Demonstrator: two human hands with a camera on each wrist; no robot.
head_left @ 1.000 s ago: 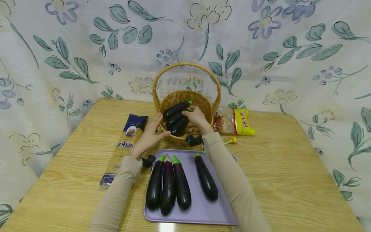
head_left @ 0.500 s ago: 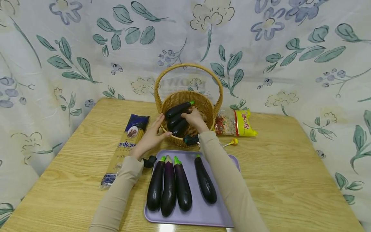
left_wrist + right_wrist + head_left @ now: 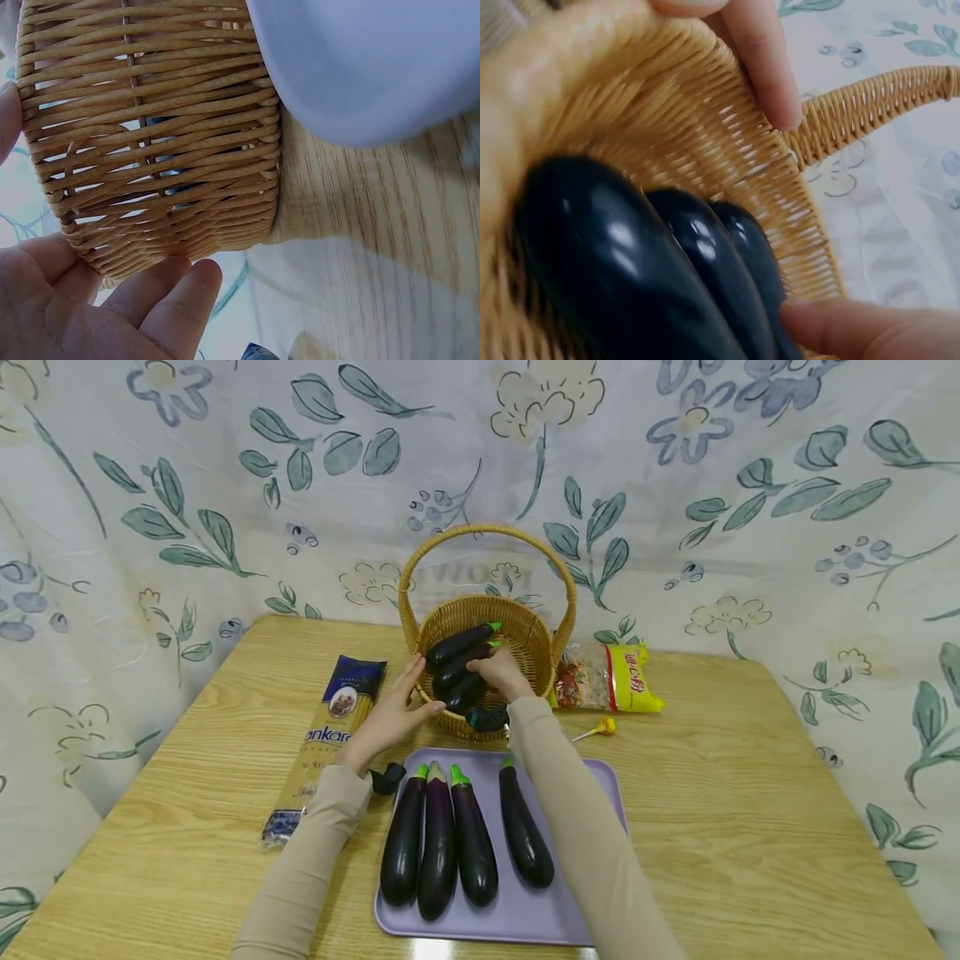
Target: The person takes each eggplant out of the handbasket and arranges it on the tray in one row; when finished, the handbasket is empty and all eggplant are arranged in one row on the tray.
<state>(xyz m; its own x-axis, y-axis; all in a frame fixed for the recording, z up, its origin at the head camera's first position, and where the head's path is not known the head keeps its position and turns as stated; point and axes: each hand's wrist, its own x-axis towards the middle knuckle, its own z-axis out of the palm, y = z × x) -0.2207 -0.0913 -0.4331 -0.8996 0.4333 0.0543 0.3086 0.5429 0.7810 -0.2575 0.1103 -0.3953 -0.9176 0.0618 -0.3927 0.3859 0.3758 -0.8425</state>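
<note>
basket (image 3: pixel 531 631) stands behind the tray (image 3: pixel 521 917), between pasta pack (image 3: pixel 317 747) and yellow-ended bag (image 3: pixel 603 681).

I see both arms (image 3: pixel 300 860) extended — left hand (image 3: pixel 388 714) spread, thumb (image 3: pixel 429 709) apart; right hand (image 3: pixel 501 673) angled inward — its grip unclear.

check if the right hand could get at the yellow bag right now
Probably yes: the yellow bag lies uncovered beside the basket, but the right hand is in the basket and would have to come out first.
</note>
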